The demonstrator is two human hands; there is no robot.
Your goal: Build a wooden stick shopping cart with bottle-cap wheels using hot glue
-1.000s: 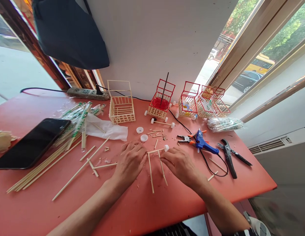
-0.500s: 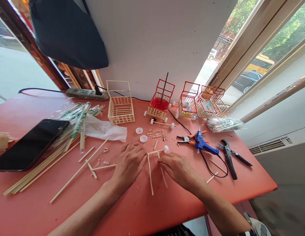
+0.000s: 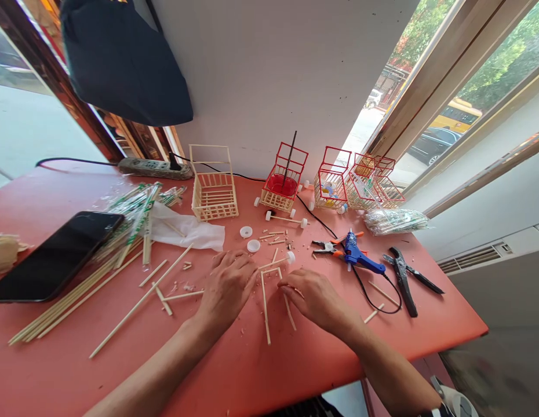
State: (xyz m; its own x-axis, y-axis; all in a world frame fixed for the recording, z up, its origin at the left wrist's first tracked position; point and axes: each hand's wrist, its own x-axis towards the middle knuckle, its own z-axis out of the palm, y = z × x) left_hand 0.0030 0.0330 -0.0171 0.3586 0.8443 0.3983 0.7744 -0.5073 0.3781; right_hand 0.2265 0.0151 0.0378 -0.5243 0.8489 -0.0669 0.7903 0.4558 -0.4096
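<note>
On the red table a three-sided frame of thin wooden sticks (image 3: 265,307) lies between my hands, its two legs toward me. My left hand (image 3: 229,285) is closed at the frame's upper left corner. From its fingertips a wooden stick with a white plastic wheel (image 3: 291,257) on its right end slants just beyond the frame's crosspiece. My right hand (image 3: 312,296) is closed, fingertips pressed on the upper part of the frame's right leg. Both hands' fingertips are partly hidden.
Behind stand a plain stick cart (image 3: 215,197) and several red-trimmed ones, one with a red bowl (image 3: 281,184). Pliers (image 3: 326,247), a blue glue gun (image 3: 360,258) with a cord and black cutters (image 3: 404,281) lie right. Left are loose sticks and a phone (image 3: 56,255).
The stick's wheeled end has shifted slightly away from me and left, opening a gap from the frame's crosspiece. Both hands stay almost where they were; the view has shifted a little.
</note>
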